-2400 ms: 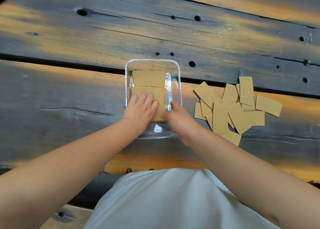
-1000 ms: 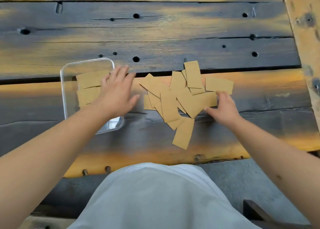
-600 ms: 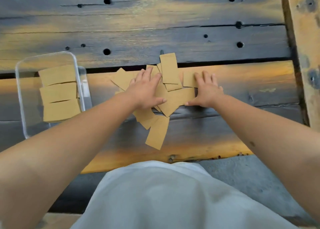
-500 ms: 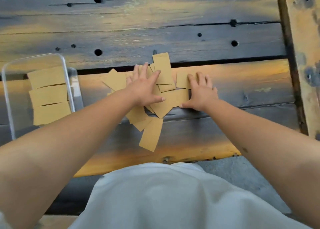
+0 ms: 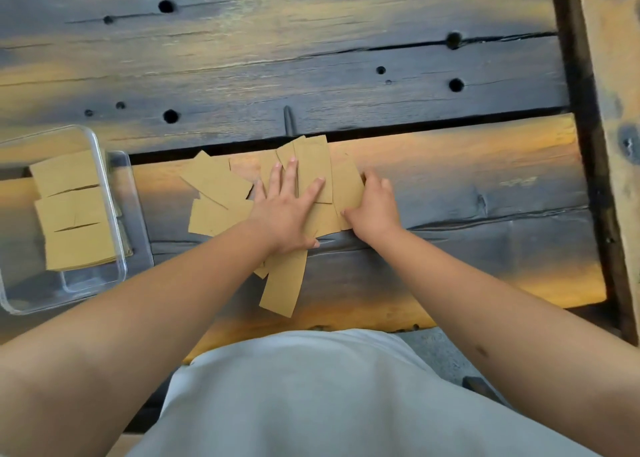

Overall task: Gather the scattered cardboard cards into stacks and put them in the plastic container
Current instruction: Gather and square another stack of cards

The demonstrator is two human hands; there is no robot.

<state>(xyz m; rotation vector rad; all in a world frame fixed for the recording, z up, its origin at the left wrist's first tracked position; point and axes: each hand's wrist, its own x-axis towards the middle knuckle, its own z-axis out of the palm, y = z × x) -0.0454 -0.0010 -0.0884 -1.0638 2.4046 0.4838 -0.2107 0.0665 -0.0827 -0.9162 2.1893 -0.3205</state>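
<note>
Both hands press on the loose cards (image 5: 221, 193) on the counter (image 5: 450, 179): left hand (image 5: 287, 214) flat, fingers spread; right hand (image 5: 375, 210) curled at the pile's edge.

The left hand (image 5: 287, 214) lies flat over the middle of the loose cards (image 5: 221, 200), hiding how many overlap beneath the palm. The right hand (image 5: 375, 207) covers the pile's right edge, its fingertips tucked out of sight. At the frame's left edge the plastic container (image 5: 104, 179) is cut off. The count of cards in the 3 stacks (image 5: 74, 214) inside cannot be told.
</note>
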